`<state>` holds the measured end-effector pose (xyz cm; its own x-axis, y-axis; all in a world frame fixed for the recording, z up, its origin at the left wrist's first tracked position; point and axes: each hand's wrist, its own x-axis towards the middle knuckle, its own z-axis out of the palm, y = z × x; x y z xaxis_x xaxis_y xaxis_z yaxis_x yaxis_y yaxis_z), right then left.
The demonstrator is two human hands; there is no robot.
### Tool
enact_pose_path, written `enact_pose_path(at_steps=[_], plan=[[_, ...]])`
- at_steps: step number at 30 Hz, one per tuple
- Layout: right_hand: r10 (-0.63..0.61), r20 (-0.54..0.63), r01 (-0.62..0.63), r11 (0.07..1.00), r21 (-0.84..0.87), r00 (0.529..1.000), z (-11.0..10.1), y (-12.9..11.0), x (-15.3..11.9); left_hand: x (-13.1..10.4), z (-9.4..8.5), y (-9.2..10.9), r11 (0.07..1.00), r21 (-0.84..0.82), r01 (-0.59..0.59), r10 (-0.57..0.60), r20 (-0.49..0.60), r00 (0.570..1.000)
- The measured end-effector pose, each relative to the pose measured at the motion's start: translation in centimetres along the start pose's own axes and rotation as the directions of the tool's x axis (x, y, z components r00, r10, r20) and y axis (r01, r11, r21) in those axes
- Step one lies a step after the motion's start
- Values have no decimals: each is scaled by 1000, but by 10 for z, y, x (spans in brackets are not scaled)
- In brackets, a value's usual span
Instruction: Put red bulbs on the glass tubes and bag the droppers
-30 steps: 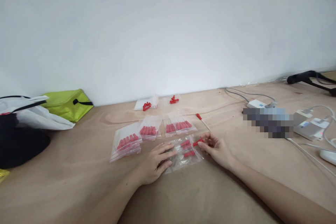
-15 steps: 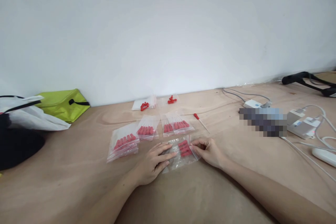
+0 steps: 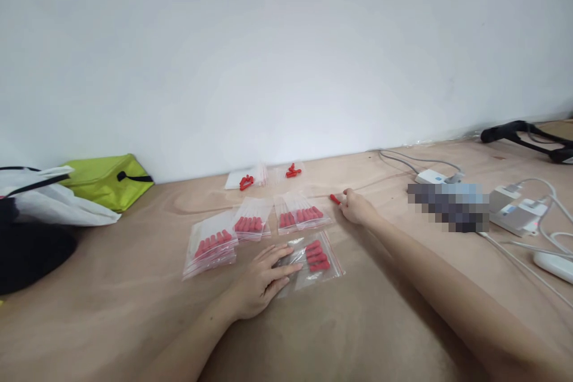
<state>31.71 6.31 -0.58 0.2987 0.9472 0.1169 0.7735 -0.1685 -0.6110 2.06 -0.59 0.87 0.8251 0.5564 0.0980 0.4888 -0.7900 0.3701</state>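
My left hand (image 3: 259,279) lies flat with its fingers stretched out, pressing the left end of a clear zip bag (image 3: 299,280) to the table. Several red rubber bulbs (image 3: 317,255) show inside that bag, side by side. Up and to the right, my right hand (image 3: 358,208) pinches a loose dropper (image 3: 334,198); its red bulb sticks out to the left and its thin stem is hidden behind the fingers. Beyond the bag lie filled zip bags of red-bulbed droppers: a stack on the left (image 3: 210,245), a middle group (image 3: 250,222) and a right group (image 3: 299,215).
Small bags with loose red bulbs (image 3: 246,182) lie near the wall. A lime-green bag (image 3: 102,182), a white bag (image 3: 67,206) and a black cap (image 3: 36,256) stand at left. Power adapters (image 3: 521,215) with cables and a black frame-like object (image 3: 514,131) are at right.
My right hand has let go of the zip bag's sealed edge and moved up and away to the loose dropper. My left hand has stayed on the bag.
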Motion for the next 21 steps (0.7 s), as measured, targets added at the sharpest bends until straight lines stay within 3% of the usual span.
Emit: enact_pose_path(at_steps=[3, 5, 8, 10, 13, 21], plan=[[-50, -7, 51, 997, 53, 999, -7, -1, -8, 0, 0, 1, 1000, 4, -1, 1, -4, 1000], [-88, -8, 87, 964, 251, 996, -13, 1, -20, 1, -1, 1, 1000, 0, -3, 3, -16, 1000], [-68, 16, 40, 744, 667, 998, -15, 4, -49, 1, -1, 2, 1000, -18, -3, 2, -23, 1000], [-8, -11, 14, 616, 788, 1000, -10, 4, -69, 2, 0, 2, 1000, -28, 0, -1, -19, 1000], [26, -36, 17, 530, 848, 999, -2, 2, -89, 2, 0, 2, 999, -33, 3, -4, -20, 1000], [26, -19, 5, 479, 878, 999, 8, -4, -96, 2, 1, 1, 999, -41, 11, -12, -36, 999]])
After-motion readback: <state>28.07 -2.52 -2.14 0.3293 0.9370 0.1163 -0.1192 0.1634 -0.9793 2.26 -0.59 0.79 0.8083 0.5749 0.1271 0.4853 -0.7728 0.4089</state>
